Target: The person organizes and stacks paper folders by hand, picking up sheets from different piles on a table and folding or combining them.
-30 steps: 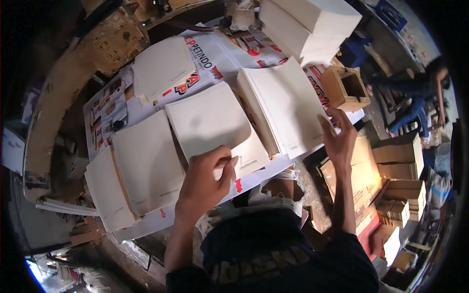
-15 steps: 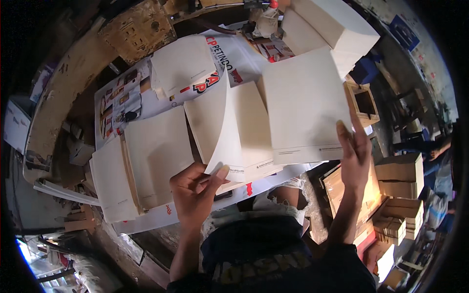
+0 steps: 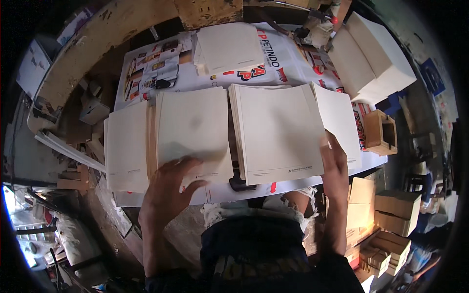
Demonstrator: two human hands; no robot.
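Several stacks of off-white paper sheets lie side by side on a printed banner sheet. My left hand [image 3: 168,193] is open, fingers and thumb apart, at the lower edge of the second stack from the left [image 3: 193,132]. My right hand [image 3: 336,163] pinches the right edge of a sheet of paper [image 3: 281,132], thumb on top and fingers at the edge. That sheet covers the third stack, with small print along its lower edge. To its right a further pile of sheets [image 3: 339,122] is partly covered. At the far left lies another stack [image 3: 128,144].
A loose pile of sheets [image 3: 229,46] lies farther back on the banner [image 3: 278,63]. Tall blocks of white paper [image 3: 378,56] stand at the back right, near an open wooden box [image 3: 381,132]. Cardboard boxes [image 3: 398,210] sit at the lower right.
My left hand has let go of the curled sheet corner and moved left. My right hand has brought its sheet leftward and down over the third stack. The whole view has shifted.
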